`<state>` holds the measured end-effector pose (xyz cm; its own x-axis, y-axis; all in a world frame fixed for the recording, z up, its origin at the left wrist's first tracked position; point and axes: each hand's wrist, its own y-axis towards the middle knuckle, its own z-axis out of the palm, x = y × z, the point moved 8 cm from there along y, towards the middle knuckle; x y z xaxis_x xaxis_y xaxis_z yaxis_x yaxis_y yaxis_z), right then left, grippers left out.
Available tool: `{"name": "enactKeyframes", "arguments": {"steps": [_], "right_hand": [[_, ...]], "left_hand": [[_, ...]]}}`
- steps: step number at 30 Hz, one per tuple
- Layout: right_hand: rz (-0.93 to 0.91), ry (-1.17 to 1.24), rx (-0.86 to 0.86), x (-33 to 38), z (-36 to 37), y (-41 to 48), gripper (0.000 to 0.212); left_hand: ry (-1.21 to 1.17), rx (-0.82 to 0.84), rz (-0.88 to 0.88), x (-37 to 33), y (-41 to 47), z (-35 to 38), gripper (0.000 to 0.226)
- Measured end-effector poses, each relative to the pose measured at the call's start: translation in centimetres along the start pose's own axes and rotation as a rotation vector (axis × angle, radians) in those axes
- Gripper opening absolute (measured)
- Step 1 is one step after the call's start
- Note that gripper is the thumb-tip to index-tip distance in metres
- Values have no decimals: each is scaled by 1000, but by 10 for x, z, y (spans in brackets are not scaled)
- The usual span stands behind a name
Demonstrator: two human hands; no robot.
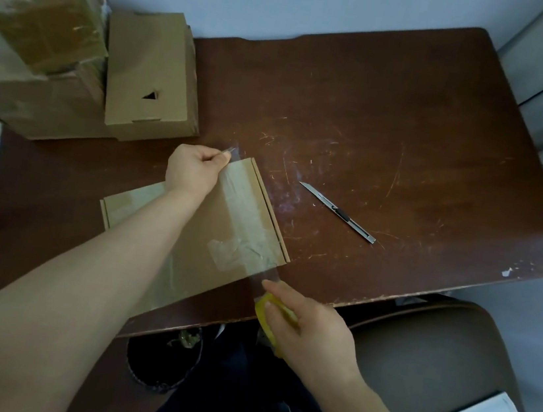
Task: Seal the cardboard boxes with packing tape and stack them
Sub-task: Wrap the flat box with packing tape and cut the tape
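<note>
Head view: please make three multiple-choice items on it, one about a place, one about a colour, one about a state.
1. Where does the knife lie? A. On the floor. B. On the table, right of the flat box. C. In a drawer.
2. What colour is the tape roll in the right hand? A. Yellow. B. Red. C. Blue.
3. What does the left hand do? A. Lies flat. B. Pinches the tape end. C. Holds scissors.
Answers: 1 B, it rests on bare wood; 2 A, yellow rim shows; 3 B, thumb and finger meet on the strip.
</note>
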<state>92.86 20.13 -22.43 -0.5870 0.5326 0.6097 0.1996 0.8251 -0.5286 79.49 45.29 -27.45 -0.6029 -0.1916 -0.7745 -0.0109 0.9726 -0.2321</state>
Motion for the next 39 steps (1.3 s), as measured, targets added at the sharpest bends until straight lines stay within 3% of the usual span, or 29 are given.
{"name": "enactKeyframes", "arguments": {"steps": [6,14,17,19,22,25,29,33,39], "right_hand": [[40,-167,101,1,13,17,28],[90,-176,205,4,21,49,22],[95,-186,200,3,22,51,20],[97,-186,193,1,22,52,19],[95,-186,192,0,23,52,19],[85,-176,178,2,24,53,17],[54,-116,147,0,19,53,14],[88,15,96,-12,8,46,41],[55,87,67,-8,4,54,76]], "left_hand": [[32,85,-100,6,9,6,27],[144,295,-296,8,22,14,13],[243,371,-330,7,26,17,39],[324,331,-211,-1,28,14,37],[396,91,204,-29,11,-3,22],[494,128,470,-34,-20,10,40],[643,186,482,-27,-23,22,49],[846,214,373,-15,-36,28,69],[909,292,605,-10,-136,65,68]]}}
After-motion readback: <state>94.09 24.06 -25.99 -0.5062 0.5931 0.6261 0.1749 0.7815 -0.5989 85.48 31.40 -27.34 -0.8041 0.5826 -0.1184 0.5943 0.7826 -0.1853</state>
